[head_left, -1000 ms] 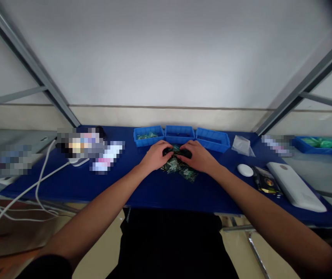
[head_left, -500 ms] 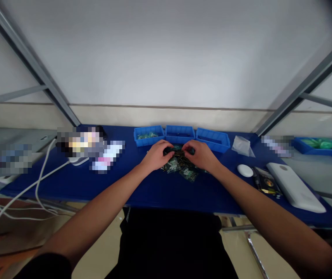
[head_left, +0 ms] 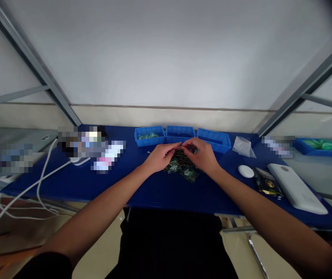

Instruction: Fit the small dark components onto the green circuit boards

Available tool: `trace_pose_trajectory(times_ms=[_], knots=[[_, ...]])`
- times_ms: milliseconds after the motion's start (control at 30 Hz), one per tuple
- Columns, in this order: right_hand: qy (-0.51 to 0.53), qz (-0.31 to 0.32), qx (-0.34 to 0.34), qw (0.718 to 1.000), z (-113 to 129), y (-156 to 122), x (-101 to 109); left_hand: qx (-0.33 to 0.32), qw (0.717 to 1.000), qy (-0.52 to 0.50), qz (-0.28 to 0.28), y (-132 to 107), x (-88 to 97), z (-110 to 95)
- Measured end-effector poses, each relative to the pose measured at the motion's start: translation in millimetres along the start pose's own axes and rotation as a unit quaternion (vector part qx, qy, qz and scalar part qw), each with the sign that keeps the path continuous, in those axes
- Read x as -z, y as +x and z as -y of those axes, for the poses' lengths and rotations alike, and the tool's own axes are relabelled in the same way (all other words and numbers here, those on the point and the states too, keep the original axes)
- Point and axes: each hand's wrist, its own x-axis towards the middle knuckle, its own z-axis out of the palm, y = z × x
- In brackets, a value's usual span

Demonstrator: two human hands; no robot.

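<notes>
Over a heap of small clear-green packets and thin brownish metal pieces [head_left: 180, 164], my two hands meet at the fingertips. My left hand [head_left: 162, 157] comes in from the left with its fingers stretched to the right and the thumb bent below them, closed as in a pinch. Opposite it, my right hand [head_left: 200, 155] pinches with thumb and forefinger close to the left fingertips. Whatever lies between the fingers is too small to name. Just behind the hands stand a left blue bin [head_left: 150, 141] with pale green packets inside, a middle blue bin [head_left: 180, 138] and a right blue bin [head_left: 222, 147].
A clear plastic bag [head_left: 243, 147], a white round case [head_left: 245, 171], a black packet [head_left: 267, 182] and a long white device [head_left: 296, 190] lie on the right of the blue table [head_left: 166, 193]. White cables [head_left: 39, 182] hang at the left; metal posts [head_left: 38, 69] frame both sides.
My fingertips have come together over the heap, the left fingers straightening toward the right hand. The dark pieces seen in both hands before no longer show the same way.
</notes>
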Motion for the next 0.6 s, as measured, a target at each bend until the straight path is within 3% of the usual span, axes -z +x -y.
trace_pose_trajectory(times_ms=[600], knots=[[0.02, 0.021, -0.003, 1.0, -3.6, -2.6, -6.8, 0.056, 0.995, 0.007, -0.082, 0.1, 7.6, -10.1]])
